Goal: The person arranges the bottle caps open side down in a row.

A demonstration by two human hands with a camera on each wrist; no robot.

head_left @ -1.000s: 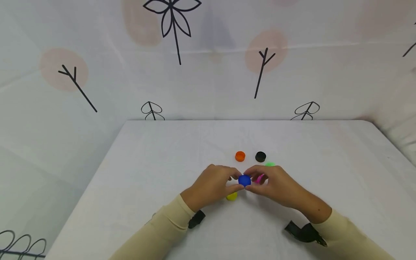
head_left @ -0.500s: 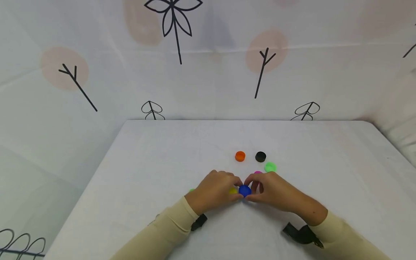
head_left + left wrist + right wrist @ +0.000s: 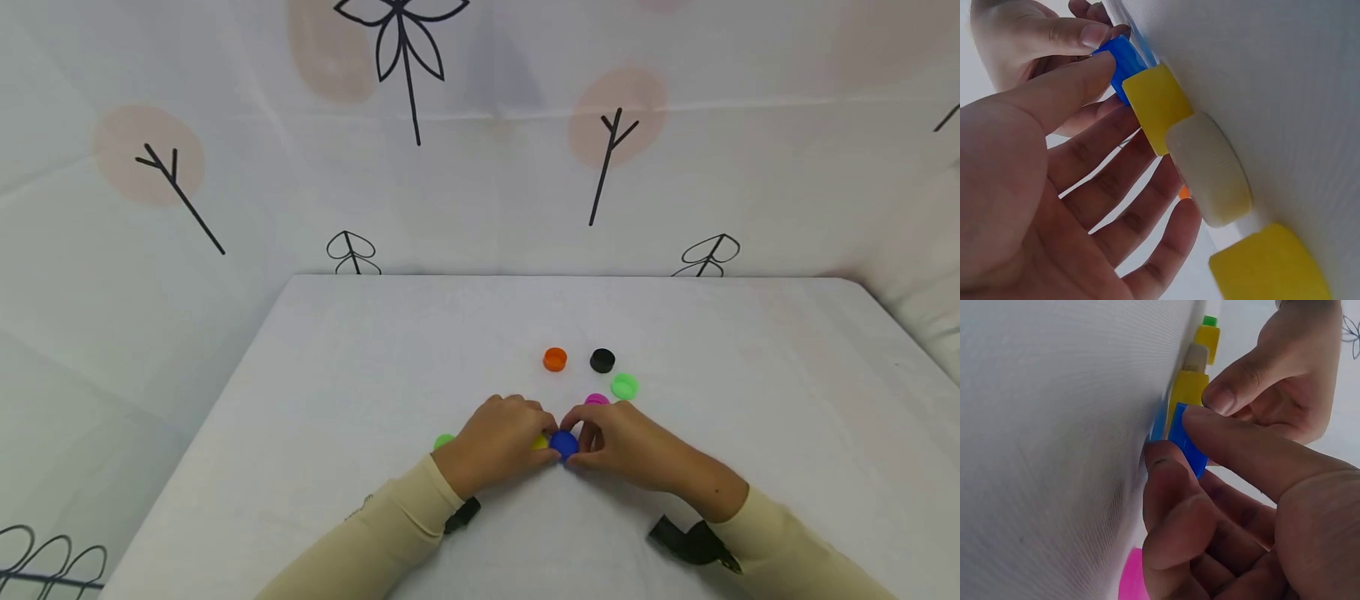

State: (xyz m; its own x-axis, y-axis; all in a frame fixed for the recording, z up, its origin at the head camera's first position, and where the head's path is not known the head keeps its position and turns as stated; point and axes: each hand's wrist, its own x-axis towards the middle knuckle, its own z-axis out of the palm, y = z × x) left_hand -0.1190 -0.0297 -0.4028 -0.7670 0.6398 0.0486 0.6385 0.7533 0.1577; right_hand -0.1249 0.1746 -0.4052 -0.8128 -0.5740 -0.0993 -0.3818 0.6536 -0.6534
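Note:
A round blue bottle cap [image 3: 564,447] sits low between my two hands, close to the white table. My left hand [image 3: 491,446] pinches its left side, with the thumb and a finger on its edge in the left wrist view. From the other side my right hand [image 3: 637,443] grips the same cap [image 3: 1186,440] with thumb and fingertips. Against it stands a yellow cap [image 3: 1157,107], and beside that a cream-white cap [image 3: 1210,170]; another yellow cap [image 3: 1269,265] follows. Whether the blue cap touches the cloth cannot be told.
Beyond the hands lie an orange cap [image 3: 555,359], a black cap [image 3: 602,361], a light green cap [image 3: 624,386] and a pink cap [image 3: 597,399]. Another green cap [image 3: 444,442] shows behind the left wrist. Black straps [image 3: 693,542] hang by the wrists.
Both hands have moved the blue cap nearer to the person and down beside the yellow cap. More of the green and pink caps shows now. In the last half second the motion is slight.

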